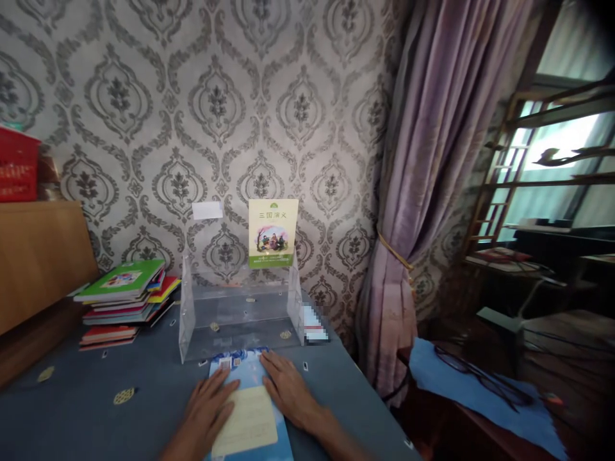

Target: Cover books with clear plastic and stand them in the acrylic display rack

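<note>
A blue book [247, 397] with a pale yellow panel lies flat on the blue-grey tablecloth [96, 397], just in front of a clear acrylic book stand [240, 314]. My left hand [209, 406] rests flat on its left side, fingers stretched out. My right hand [288, 387] lies flat on its right edge, fingers spread. One green-and-cream book [273, 232] stands upright at the back right of the clear stand.
A stack of colourful books [125, 298] lies at the left. A wooden cabinet [38, 256] with a red basket [16, 165] is far left. A purple curtain [423, 192] hangs right of the table, with a blue cloth [480, 390] below.
</note>
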